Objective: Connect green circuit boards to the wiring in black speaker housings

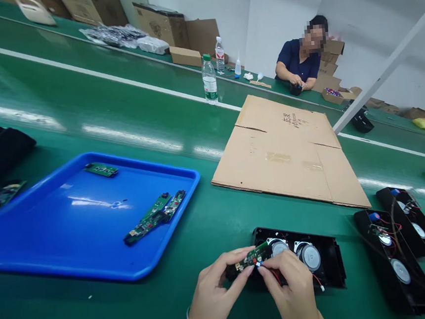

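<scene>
My left hand [219, 289] pinches a green circuit board [251, 256] between thumb and fingers, above the left end of a black speaker housing [335, 263]. Right beside it, my right hand [288, 284] has its thumb and forefinger closed on a small white wire connector [258, 264] at the board's edge. Whether the plug is seated in the board cannot be made out. Two round silver speakers show in the housing; the right speaker [310, 256] is in plain view, the other partly behind my fingers. A second white plug [322, 288] hangs on red and black wires over the housing's front edge.
A blue tray [140, 272] with several circuit boards [147, 224] lies to the left. Flat cardboard [286, 148] covers the bench ahead. Two more wired speaker housings [400, 267] lie at right. A water bottle [210, 83] stands beyond; a co-worker [298, 60] sits across the bench.
</scene>
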Motion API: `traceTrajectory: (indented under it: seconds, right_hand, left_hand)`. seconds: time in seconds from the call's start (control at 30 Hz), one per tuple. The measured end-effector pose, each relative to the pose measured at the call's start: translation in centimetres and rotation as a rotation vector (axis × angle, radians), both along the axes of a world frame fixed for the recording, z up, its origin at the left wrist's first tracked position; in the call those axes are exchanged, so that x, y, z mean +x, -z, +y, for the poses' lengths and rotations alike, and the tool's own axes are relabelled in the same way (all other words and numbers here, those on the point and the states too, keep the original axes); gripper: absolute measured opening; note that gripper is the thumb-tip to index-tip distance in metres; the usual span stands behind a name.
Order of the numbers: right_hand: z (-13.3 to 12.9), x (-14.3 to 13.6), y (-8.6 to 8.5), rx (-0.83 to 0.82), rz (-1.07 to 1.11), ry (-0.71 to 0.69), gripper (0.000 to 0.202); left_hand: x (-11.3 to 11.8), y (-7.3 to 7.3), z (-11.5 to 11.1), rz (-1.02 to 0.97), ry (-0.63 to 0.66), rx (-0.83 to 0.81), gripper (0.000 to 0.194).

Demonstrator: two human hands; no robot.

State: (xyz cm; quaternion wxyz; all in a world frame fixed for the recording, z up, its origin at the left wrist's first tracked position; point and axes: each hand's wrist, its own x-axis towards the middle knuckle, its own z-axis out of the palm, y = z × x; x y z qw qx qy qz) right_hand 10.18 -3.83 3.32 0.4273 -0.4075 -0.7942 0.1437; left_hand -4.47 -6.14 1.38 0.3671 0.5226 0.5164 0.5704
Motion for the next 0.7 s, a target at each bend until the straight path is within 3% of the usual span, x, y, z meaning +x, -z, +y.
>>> traceTrajectory:
  seconds: [0.1, 0.27, 0.43, 0.7]
  right_hand:
    - [0.1, -0.3, 0.0, 0.094, -0.017, 0.03, 0.015]
    - [0.0, -0.5, 0.0, 0.165, -0.017, 0.068, 0.015]
    - [-0.1, -0.5, 0.3, 0.184, -0.013, 0.08, 0.014]
    - [-0.4, -0.5, 0.8, 0.223, -0.022, 0.08, 0.017]
  left_hand:
    - [0.5, 0.3, -0.2, -0.137, -0.003, -0.083, 0.009]
    - [1.4, 0.2, -0.3, -0.325, 0.073, -0.086, 0.008]
    - [2.0, -0.2, -0.7, -0.407, 0.015, -0.125, 0.005]
    - [1.7, -0.1, -0.9, -0.421, 0.073, -0.195, 0.013]
